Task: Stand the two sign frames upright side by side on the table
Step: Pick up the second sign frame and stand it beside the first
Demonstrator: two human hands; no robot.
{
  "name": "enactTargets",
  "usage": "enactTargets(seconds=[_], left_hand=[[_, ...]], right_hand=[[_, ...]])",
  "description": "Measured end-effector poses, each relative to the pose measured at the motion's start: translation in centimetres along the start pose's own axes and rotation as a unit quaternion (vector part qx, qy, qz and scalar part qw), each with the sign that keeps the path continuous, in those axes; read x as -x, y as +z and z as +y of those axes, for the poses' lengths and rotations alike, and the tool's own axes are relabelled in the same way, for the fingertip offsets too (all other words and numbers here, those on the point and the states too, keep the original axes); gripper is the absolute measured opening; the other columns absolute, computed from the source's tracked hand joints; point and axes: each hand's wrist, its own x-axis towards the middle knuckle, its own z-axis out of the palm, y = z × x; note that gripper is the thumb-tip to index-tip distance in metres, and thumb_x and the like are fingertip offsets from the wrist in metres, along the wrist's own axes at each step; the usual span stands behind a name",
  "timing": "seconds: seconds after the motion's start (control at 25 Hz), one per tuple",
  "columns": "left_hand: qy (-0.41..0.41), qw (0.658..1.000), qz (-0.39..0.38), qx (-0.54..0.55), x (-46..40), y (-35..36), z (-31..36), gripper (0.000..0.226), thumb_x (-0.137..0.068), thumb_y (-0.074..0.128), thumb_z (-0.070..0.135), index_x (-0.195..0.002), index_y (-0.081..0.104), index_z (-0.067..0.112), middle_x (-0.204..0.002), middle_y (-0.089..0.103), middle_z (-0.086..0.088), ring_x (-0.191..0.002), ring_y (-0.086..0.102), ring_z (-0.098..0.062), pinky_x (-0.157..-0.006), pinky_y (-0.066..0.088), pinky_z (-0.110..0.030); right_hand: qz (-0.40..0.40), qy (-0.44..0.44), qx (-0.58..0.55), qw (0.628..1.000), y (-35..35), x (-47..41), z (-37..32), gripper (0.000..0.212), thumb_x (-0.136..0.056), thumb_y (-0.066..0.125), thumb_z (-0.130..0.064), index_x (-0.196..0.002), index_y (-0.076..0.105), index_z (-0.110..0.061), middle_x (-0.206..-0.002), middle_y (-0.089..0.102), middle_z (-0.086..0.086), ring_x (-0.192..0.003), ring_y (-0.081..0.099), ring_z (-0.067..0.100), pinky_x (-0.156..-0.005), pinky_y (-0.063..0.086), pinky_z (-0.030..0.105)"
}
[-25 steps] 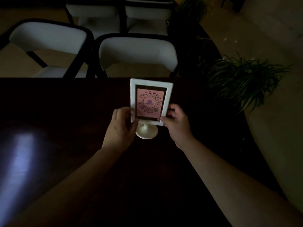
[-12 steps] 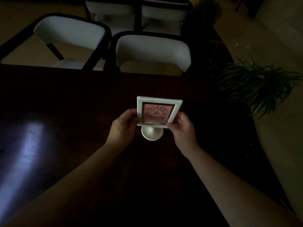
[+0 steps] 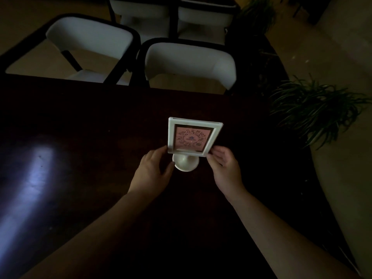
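One white sign frame [image 3: 192, 137] with a pink printed card stands upright on its round white base [image 3: 186, 163], on the dark table [image 3: 84, 121] a little right of centre. My left hand [image 3: 152, 172] is at the frame's lower left corner, its thumb by the base and its fingers loosened. At the lower right corner, my right hand [image 3: 226, 168] only brushes the edge with its fingertips. Neither thumb lies across the front of the frame. I see no second sign frame.
Two white chairs with black frames [image 3: 189, 63] [image 3: 88, 47] stand against the table's far edge, with more chairs behind them. A potted plant [image 3: 316, 109] stands on the floor to the right. The table's right edge curves toward me.
The frame came down from a raised hold and now stands on its base. Both hands slid back from its sides to the lower corners and loosened.
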Motion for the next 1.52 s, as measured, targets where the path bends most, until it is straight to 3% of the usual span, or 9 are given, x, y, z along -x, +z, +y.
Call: enactTargets(seconds=[0.08, 0.2, 0.28, 0.4, 0.52, 0.64, 1.08, 1.52], left_hand=[[0.007, 0.995, -0.014, -0.094, 1.2, 1.0, -0.1, 0.064, -0.091, 0.057, 0.047, -0.147, 0.036, 0.026, -0.149, 0.044, -0.003, -0.144, 0.027, -0.021, -0.114, 0.025, -0.041], [0.035, 0.979, -0.061, -0.192, 2.3, 2.6, -0.3, 0.070, -0.092, 0.044, 0.057, -0.152, 0.024, 0.027, -0.159, 0.030, -0.001, -0.150, 0.002, -0.022, -0.118, 0.005, -0.046], [0.057, 0.963, -0.093, -0.245, 2.7, 3.7, -0.3, 0.076, -0.092, 0.033, 0.064, -0.155, 0.010, 0.029, -0.164, 0.015, 0.001, -0.149, -0.014, -0.023, -0.117, -0.004, -0.052], [0.076, 0.942, -0.125, -0.301, 3.0, 4.8, -0.2, 0.080, -0.089, 0.018, 0.071, -0.155, -0.007, 0.033, -0.165, -0.006, 0.003, -0.145, -0.027, -0.027, -0.115, -0.009, -0.060], [0.067, 0.933, -0.139, -0.325, 2.8, 5.5, -0.3, 0.079, -0.088, 0.009, 0.074, -0.153, -0.013, 0.035, -0.163, -0.018, 0.005, -0.144, -0.030, -0.027, -0.115, -0.008, -0.064], [0.063, 0.929, -0.138, -0.337, 2.8, 5.6, -0.5, 0.078, -0.088, 0.007, 0.074, -0.153, -0.015, 0.036, -0.162, -0.020, 0.006, -0.144, -0.030, -0.027, -0.115, -0.009, -0.064], [-0.004, 0.938, -0.112, -0.328, 4.7, 3.3, -1.8, 0.080, -0.088, 0.007, 0.073, -0.153, -0.016, 0.032, -0.162, -0.021, 0.005, -0.144, -0.031, -0.026, -0.116, -0.009, -0.060], [-0.043, 0.950, -0.073, -0.299, 9.2, -4.2, -8.9, 0.080, -0.089, 0.009, 0.072, -0.156, -0.006, 0.031, -0.164, -0.012, 0.005, -0.146, -0.026, -0.027, -0.117, -0.006, -0.060]], right_hand=[[0.008, 0.013, 0.088, 0.996, 0.0, 0.8, 0.4, 0.033, -0.095, 0.063, -0.027, -0.128, 0.058, -0.024, -0.128, 0.062, -0.008, -0.122, 0.057, 0.009, -0.095, 0.044, 0.024], [-0.054, -0.017, 0.271, 0.961, -0.2, 1.8, 1.3, 0.038, -0.100, 0.052, -0.029, -0.138, 0.053, -0.024, -0.142, 0.054, -0.001, -0.135, 0.046, 0.017, -0.101, 0.040, 0.030], [-0.121, -0.067, 0.356, 0.924, -0.4, 2.0, 1.9, 0.046, -0.104, 0.045, -0.029, -0.149, 0.041, -0.021, -0.157, 0.038, -0.001, -0.148, 0.024, 0.016, -0.116, 0.026, 0.034], [-0.192, -0.141, 0.437, 0.867, -0.2, 1.5, 2.4, 0.057, -0.105, 0.036, -0.034, -0.157, 0.019, -0.018, -0.167, 0.014, -0.002, -0.153, -0.001, 0.016, -0.122, 0.006, 0.039], [-0.225, -0.173, 0.482, 0.829, 0.0, 0.5, 2.7, 0.064, -0.105, 0.030, -0.041, -0.159, 0.005, -0.017, -0.168, 0.000, -0.003, -0.152, -0.013, 0.017, -0.123, 0.000, 0.045], [-0.243, -0.191, 0.510, 0.803, 0.2, -0.4, 3.0, 0.063, -0.104, 0.022, -0.046, -0.159, 0.004, -0.019, -0.168, 0.000, -0.004, -0.151, -0.016, 0.016, -0.121, -0.006, 0.043], [-0.270, -0.238, 0.493, 0.792, 3.3, 1.0, 3.6, 0.064, -0.103, 0.020, -0.047, -0.158, 0.007, -0.019, -0.168, 0.006, -0.003, -0.152, -0.010, 0.017, -0.121, -0.007, 0.042], [-0.304, -0.257, 0.491, 0.775, 12.9, 7.0, 1.3, 0.064, -0.104, 0.026, -0.047, -0.159, 0.007, -0.019, -0.168, 0.008, -0.001, -0.153, -0.008, 0.019, -0.122, -0.005, 0.043]])
